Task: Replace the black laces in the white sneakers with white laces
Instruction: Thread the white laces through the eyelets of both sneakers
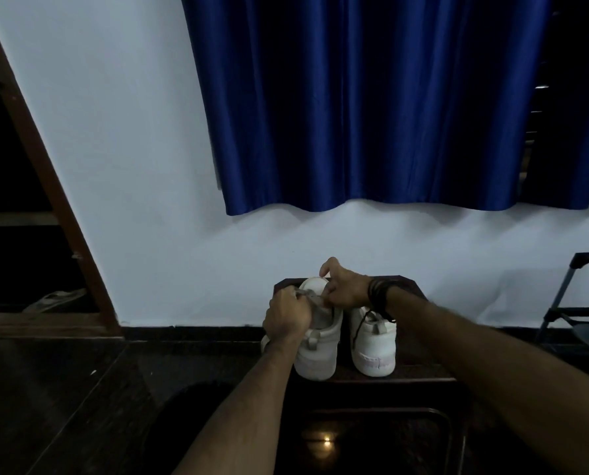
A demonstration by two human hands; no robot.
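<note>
Two white sneakers stand side by side, heels toward me, on a small dark table (pixel 433 368). My left hand (pixel 286 317) and my right hand (pixel 344 289) are both over the left sneaker (pixel 320 351), fingers curled at its lacing area. A pale lace (pixel 305 293) shows between the hands, and the left hand pinches it. What the right hand's fingers hold is hidden. The right sneaker (pixel 373 347) still carries a black lace (pixel 360 325) hanging loose at its collar. A dark band wraps my right wrist.
A white wall and a blue curtain (pixel 372 104) rise behind the table. A dark metal rack (pixel 574 303) stands at the right. A brown wooden frame (pixel 53 200) slants at the left. The floor (pixel 63 406) is dark and glossy.
</note>
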